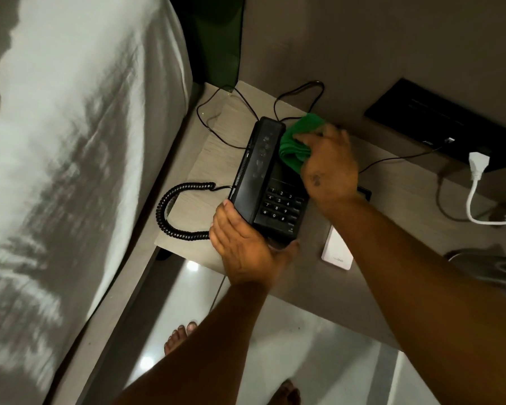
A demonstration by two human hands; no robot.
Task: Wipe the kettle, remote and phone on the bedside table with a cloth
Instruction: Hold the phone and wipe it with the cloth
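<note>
Two bare forearms reach down from the near edge toward the bedside table point(187, 159), with bare feet on the glossy floor below. On the table a black phone point(270, 182) sits angled, its handset lying along the left side and its keypad facing up. Left hand point(246, 247) cups the phone's near corner — thumb against the handset's end, fingers curled under the front edge, so it grips the phone. Right hand point(330, 165) is closed around a bunched green cloth point(297, 141), pressing it on the phone's upper right part, just beside the handset's top.

A coiled cord point(173, 211) loops off the phone's left side on the tabletop, and thin black cables trail behind toward the wall. Just right of the phone lies a flat white device point(338, 249) — whether it is the remote, I cannot tell. A white plug point(478, 165) with its cord sits farther right, under a dark wall panel point(444, 121). White bedding point(70, 171) fills the left side.
</note>
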